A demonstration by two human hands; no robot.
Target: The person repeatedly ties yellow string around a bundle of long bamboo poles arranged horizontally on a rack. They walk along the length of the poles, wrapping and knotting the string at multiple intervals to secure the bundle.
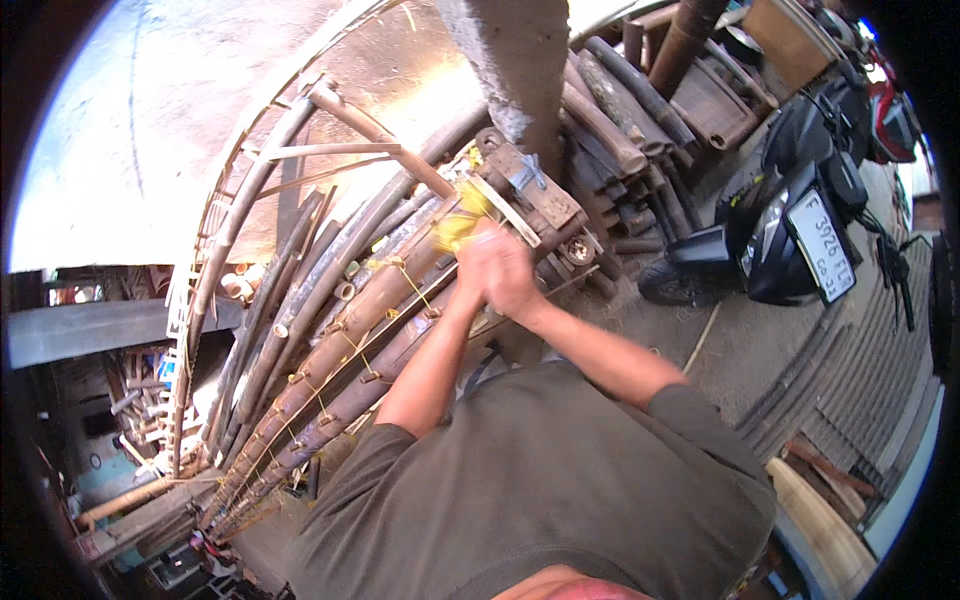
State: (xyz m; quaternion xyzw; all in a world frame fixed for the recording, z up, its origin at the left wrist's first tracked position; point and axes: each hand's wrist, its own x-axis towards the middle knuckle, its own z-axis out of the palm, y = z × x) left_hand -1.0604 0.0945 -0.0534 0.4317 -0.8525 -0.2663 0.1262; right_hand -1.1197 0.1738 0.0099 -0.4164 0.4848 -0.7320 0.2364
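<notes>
My left hand (472, 268) and my right hand (510, 275) come together in front of me, touching or overlapping. Motion smears the fingers, so I cannot tell how they are bent or what lies between them. Just beyond the hands is a bunch of yellow string or plastic strip (458, 226), partly covered by them. Beneath runs a long bamboo pole (372, 303) with yellow string tied along it at intervals. A second pole (345, 402) lies alongside, nearer to me. A worn wooden block (545, 200) with a blue strip tied on it stands just past my hands.
A curved bamboo frame (232, 205) arches up on the left, next to stacked bamboo poles (318, 268). Behind the block rises a concrete post (510, 60). Cut bamboo lengths (605, 125) are piled at the back right, and a black motorcycle (775, 235) is parked at the right.
</notes>
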